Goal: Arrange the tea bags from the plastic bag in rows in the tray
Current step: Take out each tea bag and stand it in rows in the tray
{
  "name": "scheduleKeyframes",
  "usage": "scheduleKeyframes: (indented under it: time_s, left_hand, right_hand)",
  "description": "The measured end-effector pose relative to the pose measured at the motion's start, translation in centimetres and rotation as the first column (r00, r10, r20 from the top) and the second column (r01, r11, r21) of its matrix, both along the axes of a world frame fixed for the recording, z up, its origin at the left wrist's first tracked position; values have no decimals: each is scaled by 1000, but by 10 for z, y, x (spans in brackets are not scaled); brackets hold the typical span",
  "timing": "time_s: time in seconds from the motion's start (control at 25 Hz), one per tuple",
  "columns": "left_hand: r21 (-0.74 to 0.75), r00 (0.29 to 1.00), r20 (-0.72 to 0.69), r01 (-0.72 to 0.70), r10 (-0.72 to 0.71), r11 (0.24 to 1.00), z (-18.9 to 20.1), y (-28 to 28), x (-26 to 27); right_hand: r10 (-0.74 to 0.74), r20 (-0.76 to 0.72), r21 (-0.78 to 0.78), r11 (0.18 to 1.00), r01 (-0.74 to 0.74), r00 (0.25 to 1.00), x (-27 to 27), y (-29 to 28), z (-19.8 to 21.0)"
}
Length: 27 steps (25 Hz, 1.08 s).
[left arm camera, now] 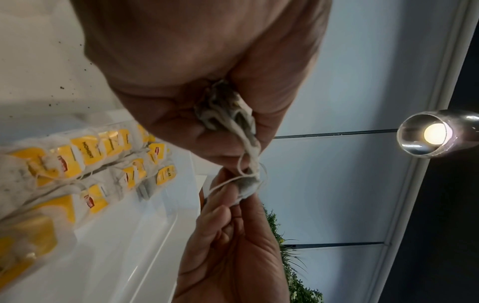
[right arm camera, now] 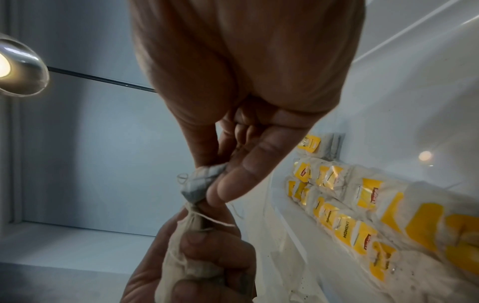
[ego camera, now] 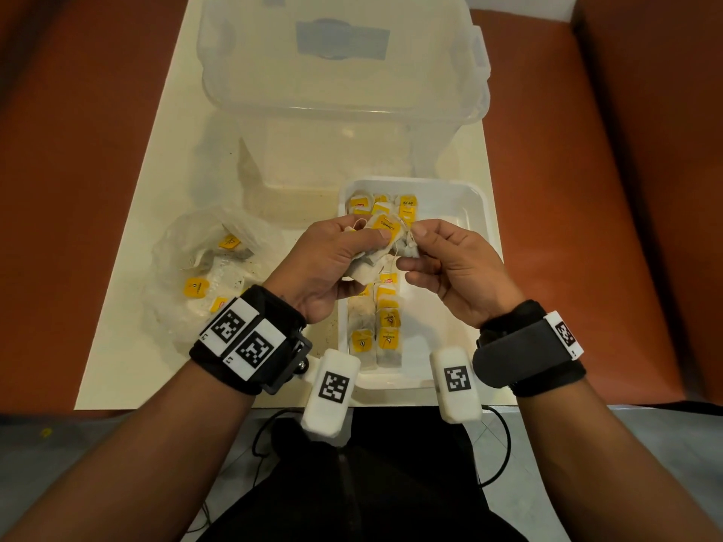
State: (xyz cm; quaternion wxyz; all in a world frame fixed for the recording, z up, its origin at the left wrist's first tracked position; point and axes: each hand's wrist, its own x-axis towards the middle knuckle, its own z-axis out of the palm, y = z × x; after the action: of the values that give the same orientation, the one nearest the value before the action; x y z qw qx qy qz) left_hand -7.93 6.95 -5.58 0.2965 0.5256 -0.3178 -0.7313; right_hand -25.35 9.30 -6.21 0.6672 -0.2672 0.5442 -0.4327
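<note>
Both hands work above the tray (ego camera: 475,213). My left hand (ego camera: 332,264) curls round a bunch of tea bags (ego camera: 367,264), one yellow tag (ego camera: 387,225) uppermost; my right hand (ego camera: 450,264) pinches a single tea bag (right arm camera: 199,184) between thumb and fingertips (right arm camera: 233,184). White strings (left arm camera: 243,174) loop between the two grips, so the bags appear tangled.

Two rows of laid tea bags (ego camera: 385,330) lie along the tray's left side, and the right side is bare. More bags remain in the plastic bag (ego camera: 203,267) on the table (ego camera: 156,189), left of the tray.

Step in hand, as I judge it: freeing one bag from the bunch. To do it well I should draw the pinched bag away slowly, following its string out of the loops rather than tugging, since the paper looks thin and could tear. Once free, it belongs flat, tag up, beside the existing rows.
</note>
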Motion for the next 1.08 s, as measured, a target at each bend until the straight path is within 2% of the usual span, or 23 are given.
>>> scheduleKeyframes:
  time_s: [0.32,0.4,0.56,0.76,0.92,1.0,1.08]
  left_hand:
    - [-46,997,28,-72,73,996,0,-3,8]
    - [-95,997,72,-36,43,995,2,-3,11]
    - [-205,967,246,112,-60,972,0,0,4]
    - [-269,975,216,117,-59,956,-5,1,-6]
    - [-322,974,224,117,-44,940,-9,-2,-7]
    - [-328,963,265,138,-49,934,-10,-3,-6]
    - [-323,950,309,143,-39,936,-12,-3,-3]
  right_hand:
    - [-23,7,-61,998,23,1000,-5,-1,-1]
    - [-35,7,-73,997,36,999,-6,-1,-2]
    - [-12,-75,-137,991,2,997,-5,0,-5]
    - [-1,-154,-214,976,-32,988,-5,1,-5]
    - [36,-88,-130,990,-48,995,-10,-1,-6]
    - [90,-145,-92,990,-104,985,-13,-1,-9]
    - [66,-225,-69,994,-83,972,-17,-5,-13]
